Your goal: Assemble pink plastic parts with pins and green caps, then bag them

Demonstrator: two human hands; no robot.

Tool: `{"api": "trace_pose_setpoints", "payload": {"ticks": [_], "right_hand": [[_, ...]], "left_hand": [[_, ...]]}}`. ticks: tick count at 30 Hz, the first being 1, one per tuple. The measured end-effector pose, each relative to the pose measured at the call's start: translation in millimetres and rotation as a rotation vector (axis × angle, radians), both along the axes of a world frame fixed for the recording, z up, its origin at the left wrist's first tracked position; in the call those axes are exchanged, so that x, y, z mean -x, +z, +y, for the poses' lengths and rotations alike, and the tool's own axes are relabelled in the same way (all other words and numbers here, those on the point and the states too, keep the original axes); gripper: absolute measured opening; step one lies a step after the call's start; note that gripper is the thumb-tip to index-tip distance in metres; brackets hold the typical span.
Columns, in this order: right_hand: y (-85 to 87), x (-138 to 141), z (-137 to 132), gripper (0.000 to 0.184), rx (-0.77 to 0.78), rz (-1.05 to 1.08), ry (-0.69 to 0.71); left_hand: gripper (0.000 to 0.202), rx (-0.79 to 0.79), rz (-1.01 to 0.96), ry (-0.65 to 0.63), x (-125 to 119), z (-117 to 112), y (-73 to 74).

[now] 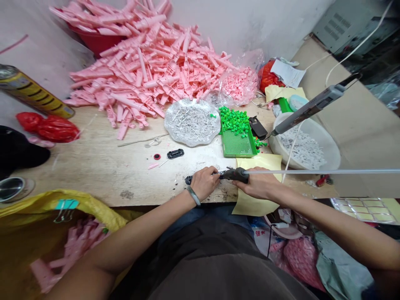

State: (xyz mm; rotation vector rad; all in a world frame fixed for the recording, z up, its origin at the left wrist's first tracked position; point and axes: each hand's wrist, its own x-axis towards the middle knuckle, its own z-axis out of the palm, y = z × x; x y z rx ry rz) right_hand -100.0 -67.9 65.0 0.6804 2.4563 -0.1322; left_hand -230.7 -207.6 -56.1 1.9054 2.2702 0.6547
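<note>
Near the table's front edge, my left hand (pixel 204 183) is closed on a small black plastic part (pixel 188 180), whose end sticks out to the left of the fingers. My right hand (pixel 258 183) grips a dark glue gun (pixel 239 175), its nozzle pointing left at the part by my left fingertips. A long translucent glue stick (pixel 325 171) runs from the back of the gun to the right edge of the view. Beyond my left hand lie another black plastic piece (pixel 175 154) and a red-and-black round piece (pixel 156 157).
A large heap of pink plastic parts (pixel 146 62) covers the back. A silvery dish (pixel 166 121) holds small pins; a green basket (pixel 239 149) holds green pieces. An electric screwdriver (pixel 309 109) hangs above a white bowl (pixel 334 152). A yellow sack (pixel 93 200) stands at front left.
</note>
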Motion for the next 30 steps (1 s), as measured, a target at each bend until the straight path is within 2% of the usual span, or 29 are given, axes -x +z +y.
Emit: {"api": "trace_pose_setpoints", "payload": {"ticks": [10,13,15,17,18,21,23,25,27,30], "right_hand": [[4.2,13.5,0.3,0.051,-0.074,0.013,0.193],[5.4,9.5,6.1,0.047,-0.040,0.036,0.180],[5.7,3.1,14.0,0.044,0.034,0.085,0.095],[4.4,-7.1,24.5,0.044,0.204,0.183,-0.120],[2.7,-13.7,30.3,0.045,0.337,0.247,-0.267],[-8.1,-37.6,46.0,0.047,0.915,0.470,-0.671],[-19.0,-54.4,53.6,0.048,1.320,0.627,-0.789],[-29.8,-69.2,58.9,0.047,1.592,0.724,-0.801],[-37.3,-80.1,62.9,0.041,1.670,0.761,-0.759],[-41.0,-86.7,66.9,0.029,1.542,0.773,-0.701]], "left_hand": [[0.015,0.078,-0.004,0.017,-1.7,3.2,4.4],[0.015,0.090,-0.008,0.013,-1.6,3.5,5.1],[0.016,0.088,-0.016,0.015,-2.1,3.9,5.1],[0.015,0.075,-0.032,0.025,-2.4,4.6,5.9],[0.014,0.062,-0.047,0.035,-1.8,4.7,7.1],[0.020,-0.019,-0.159,0.092,8.8,1.5,15.1],[0.026,-0.112,-0.291,0.165,27.2,-6.8,22.7],[0.028,-0.200,-0.401,0.253,55.6,-21.7,29.4],[0.028,-0.230,-0.413,0.369,90.7,-41.9,32.9],[0.027,-0.139,-0.244,0.569,142.0,-71.1,31.1]]}}
